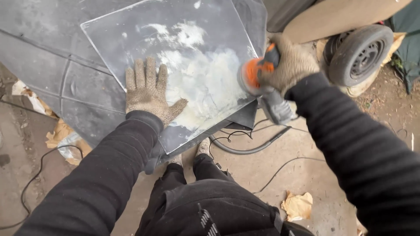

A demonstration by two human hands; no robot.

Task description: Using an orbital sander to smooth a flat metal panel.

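The left hand, in a rough knitted work glove, lies flat with its fingers spread wide on the near left part of a clear plastic sheet, pressing nothing else and gripping nothing. The sheet is scuffed and clouded with white dust across its middle and lower right, and it rests tilted on a dark grey panel with moulded ridges, which reaches past the sheet on the left and at the top. The right hand, gloved the same way, is closed around the top of a power sander with an orange head and a grey body; the sander's head meets the right edge of the sheet, near its lower right corner. A grey hose and thin black cables trail from below the tool across the concrete ground. Both arms wear black sleeves, and the person's dark trousers and shoes show below the sheet's near edge. Crumpled brown paper lies on the ground at lower right, more scraps lie at the left under the panel, and a small black wheel stands at the upper right beside a tan body panel.
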